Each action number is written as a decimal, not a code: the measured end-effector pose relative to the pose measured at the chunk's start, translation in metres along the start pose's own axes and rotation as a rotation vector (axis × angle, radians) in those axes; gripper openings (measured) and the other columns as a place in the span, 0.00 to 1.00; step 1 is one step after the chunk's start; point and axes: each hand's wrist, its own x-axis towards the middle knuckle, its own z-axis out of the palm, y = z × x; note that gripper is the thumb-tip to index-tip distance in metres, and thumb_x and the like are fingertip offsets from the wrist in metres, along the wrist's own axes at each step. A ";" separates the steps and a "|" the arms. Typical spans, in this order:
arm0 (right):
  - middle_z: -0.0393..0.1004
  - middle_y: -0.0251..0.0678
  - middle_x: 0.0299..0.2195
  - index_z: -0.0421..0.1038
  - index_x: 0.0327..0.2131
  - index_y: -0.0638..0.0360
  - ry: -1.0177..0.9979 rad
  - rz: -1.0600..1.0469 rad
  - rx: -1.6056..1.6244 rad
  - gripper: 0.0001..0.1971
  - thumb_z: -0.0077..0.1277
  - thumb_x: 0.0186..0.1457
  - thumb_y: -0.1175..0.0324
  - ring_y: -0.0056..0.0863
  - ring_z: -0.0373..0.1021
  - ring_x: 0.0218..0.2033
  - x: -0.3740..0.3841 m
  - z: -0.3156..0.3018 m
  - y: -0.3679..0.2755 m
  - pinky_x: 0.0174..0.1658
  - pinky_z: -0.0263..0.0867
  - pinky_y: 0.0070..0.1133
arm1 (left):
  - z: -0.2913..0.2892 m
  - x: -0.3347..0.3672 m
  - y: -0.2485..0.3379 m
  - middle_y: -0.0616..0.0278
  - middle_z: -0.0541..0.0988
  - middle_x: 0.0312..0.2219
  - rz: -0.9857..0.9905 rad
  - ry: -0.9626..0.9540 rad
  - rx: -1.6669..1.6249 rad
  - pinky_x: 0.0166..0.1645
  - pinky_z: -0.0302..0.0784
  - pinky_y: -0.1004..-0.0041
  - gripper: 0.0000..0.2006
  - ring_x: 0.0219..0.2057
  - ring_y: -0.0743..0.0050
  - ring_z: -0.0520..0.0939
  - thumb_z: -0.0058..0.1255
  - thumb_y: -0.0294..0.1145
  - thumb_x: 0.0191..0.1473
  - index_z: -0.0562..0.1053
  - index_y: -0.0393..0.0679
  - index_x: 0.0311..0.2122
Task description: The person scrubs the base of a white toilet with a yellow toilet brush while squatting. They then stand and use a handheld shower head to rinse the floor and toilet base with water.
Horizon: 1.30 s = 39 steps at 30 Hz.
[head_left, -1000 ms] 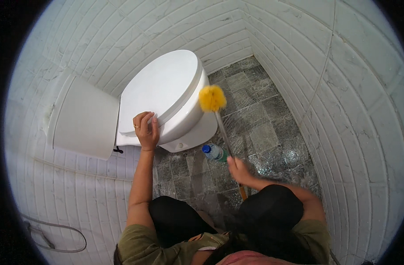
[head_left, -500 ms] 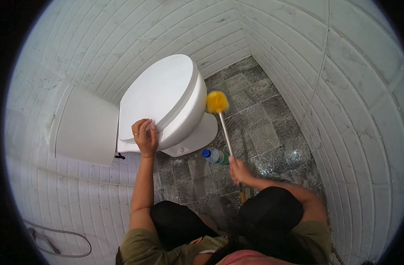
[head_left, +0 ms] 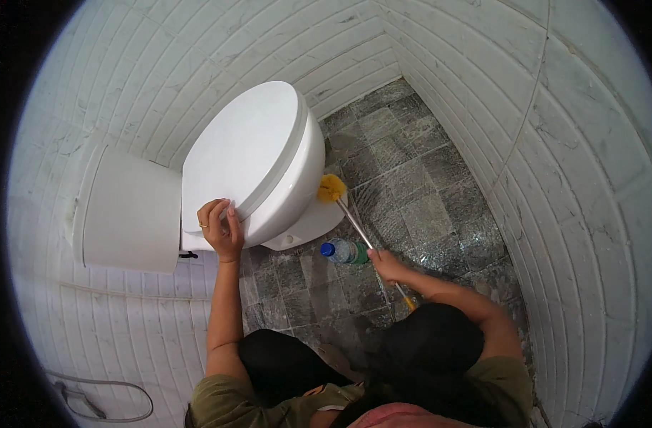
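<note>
Head view. The left hand lies flat with fingers spread on the closed lid of the white toilet, near its rear edge by the cistern. The right hand is clenched around the handle of a yellow-headed brush, whose head touches the outside of the bowl low down. A clear bottle with a blue cap lies on the grey stone floor, just beside the right hand.

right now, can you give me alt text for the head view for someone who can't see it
Seen from above, a crouching person rests the left hand on a closed white toilet while the right hand holds a yellow-headed brush against the bowl's outer side. A clear bottle with a blue cap lies on the dark stone floor, between white tiled walls.
</note>
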 end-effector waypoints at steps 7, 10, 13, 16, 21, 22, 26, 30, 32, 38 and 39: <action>0.61 0.36 0.12 0.65 0.32 0.67 0.061 0.139 -0.136 0.27 0.31 0.64 0.47 0.31 0.60 0.08 0.034 -0.040 -0.036 0.13 0.59 0.30 | 0.001 0.004 0.002 0.54 0.75 0.35 -0.026 -0.012 0.012 0.42 0.71 0.67 0.07 0.37 0.59 0.75 0.50 0.21 0.50 0.75 0.38 0.36; 0.60 0.34 0.12 0.64 0.31 0.67 0.015 -0.016 0.011 0.28 0.30 0.65 0.47 0.30 0.59 0.08 0.008 -0.008 -0.029 0.12 0.58 0.30 | -0.001 -0.001 0.002 0.54 0.75 0.35 -0.035 -0.014 0.004 0.42 0.71 0.67 0.07 0.37 0.59 0.75 0.50 0.21 0.51 0.75 0.38 0.36; 0.60 0.34 0.11 0.64 0.27 0.66 0.084 -0.046 -0.095 0.29 0.30 0.65 0.47 0.30 0.58 0.07 0.004 -0.011 -0.005 0.12 0.58 0.30 | 0.001 0.004 0.006 0.54 0.75 0.35 -0.027 -0.022 0.009 0.42 0.71 0.67 0.07 0.38 0.59 0.75 0.49 0.22 0.51 0.74 0.38 0.37; 0.59 0.35 0.11 0.63 0.24 0.65 0.121 0.050 -0.156 0.29 0.30 0.65 0.47 0.29 0.59 0.07 0.011 -0.031 0.001 0.12 0.57 0.30 | 0.000 0.005 0.003 0.54 0.75 0.36 -0.009 -0.026 0.014 0.42 0.71 0.67 0.07 0.38 0.59 0.74 0.49 0.23 0.51 0.74 0.38 0.37; 0.59 0.34 0.10 0.63 0.24 0.65 0.094 -0.024 -0.022 0.29 0.31 0.64 0.46 0.29 0.60 0.08 0.001 -0.006 -0.023 0.12 0.55 0.30 | -0.001 -0.001 0.000 0.54 0.75 0.36 -0.040 -0.039 -0.020 0.43 0.71 0.67 0.08 0.38 0.59 0.74 0.51 0.24 0.50 0.74 0.38 0.37; 0.58 0.34 0.10 0.63 0.23 0.64 0.099 -0.031 -0.036 0.29 0.31 0.64 0.46 0.28 0.60 0.08 -0.001 -0.004 -0.019 0.12 0.55 0.30 | -0.002 0.001 0.001 0.54 0.75 0.36 -0.032 -0.036 -0.019 0.43 0.70 0.67 0.08 0.38 0.59 0.74 0.52 0.24 0.50 0.74 0.39 0.37; 0.58 0.33 0.10 0.62 0.23 0.63 0.132 0.075 -0.132 0.29 0.31 0.64 0.46 0.27 0.59 0.07 0.001 -0.026 0.001 0.11 0.55 0.29 | -0.001 0.005 0.001 0.55 0.75 0.36 -0.008 -0.027 -0.040 0.43 0.70 0.67 0.10 0.38 0.59 0.74 0.57 0.25 0.46 0.74 0.39 0.37; 0.58 0.34 0.11 0.63 0.25 0.63 0.075 -0.010 -0.090 0.29 0.30 0.64 0.44 0.27 0.58 0.07 -0.011 -0.021 -0.026 0.10 0.55 0.27 | -0.004 0.004 0.004 0.55 0.74 0.36 -0.015 -0.044 -0.043 0.43 0.70 0.67 0.14 0.38 0.58 0.74 0.62 0.26 0.42 0.74 0.40 0.37; 0.59 0.34 0.11 0.64 0.27 0.64 0.010 0.026 0.054 0.29 0.30 0.63 0.44 0.27 0.58 0.07 -0.011 -0.010 -0.025 0.10 0.54 0.27 | -0.006 0.003 0.003 0.55 0.74 0.36 -0.024 -0.052 -0.039 0.43 0.70 0.66 0.15 0.38 0.58 0.74 0.64 0.27 0.41 0.74 0.40 0.37; 0.66 0.42 0.17 0.66 0.31 0.66 0.099 0.001 -0.333 0.29 0.31 0.63 0.45 0.35 0.65 0.13 -0.011 -0.038 0.003 0.18 0.61 0.33 | -0.008 0.004 0.003 0.54 0.74 0.38 -0.019 -0.061 -0.044 0.46 0.69 0.64 0.17 0.41 0.57 0.72 0.63 0.28 0.42 0.73 0.41 0.39; 0.68 0.45 0.19 0.67 0.32 0.67 0.109 0.039 -0.395 0.29 0.31 0.63 0.45 0.39 0.69 0.17 -0.011 -0.044 0.008 0.21 0.64 0.35 | -0.006 0.004 0.004 0.54 0.73 0.39 -0.027 -0.064 -0.046 0.46 0.69 0.64 0.17 0.42 0.57 0.72 0.63 0.28 0.42 0.73 0.41 0.40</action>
